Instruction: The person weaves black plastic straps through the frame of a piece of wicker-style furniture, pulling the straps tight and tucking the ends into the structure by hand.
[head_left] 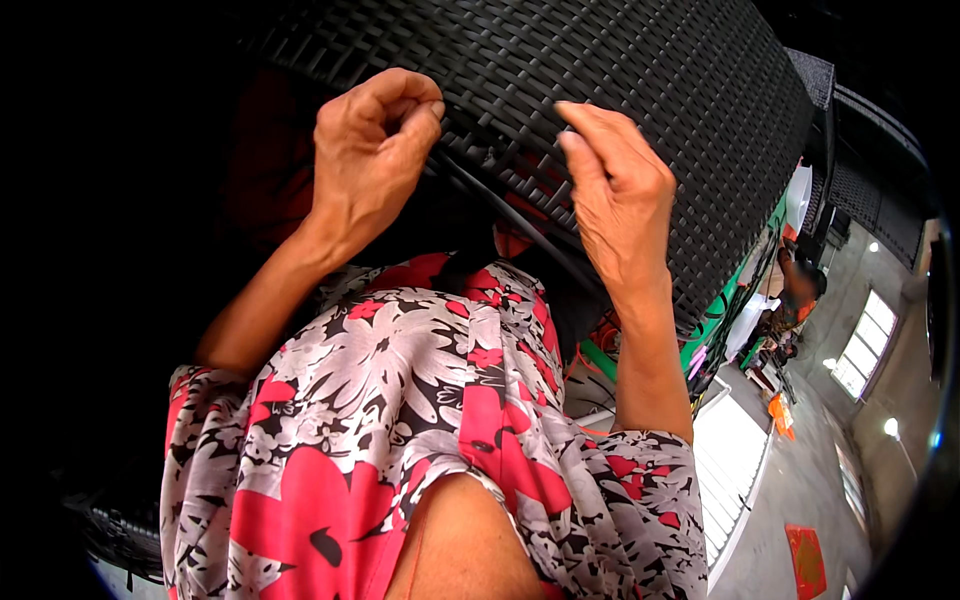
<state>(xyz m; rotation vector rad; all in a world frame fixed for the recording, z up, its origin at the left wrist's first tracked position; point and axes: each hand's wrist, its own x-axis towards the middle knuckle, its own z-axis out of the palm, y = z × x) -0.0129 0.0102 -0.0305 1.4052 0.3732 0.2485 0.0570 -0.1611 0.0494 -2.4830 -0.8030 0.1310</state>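
A dark woven wicker panel (620, 60) with flat interlaced strips spans the top of the view. My left hand (370, 150) is raised at the panel's near edge, thumb and forefinger pinched together; whatever may be between them is too small to make out. To its right my right hand (622, 190) is held over the weave. Its fingers stretch forward, with a small gap between thumb and forefinger and nothing visible there. A loose black strip (520, 222) slants below the panel's edge, between my two hands.
Green tubing (712, 325) and bundled cords lie beyond the panel on the right. Farther off, another person (800, 285) is beside cluttered goods. An orange item (781, 416) and a red sheet (806, 562) show at the right. The left side is very dark.
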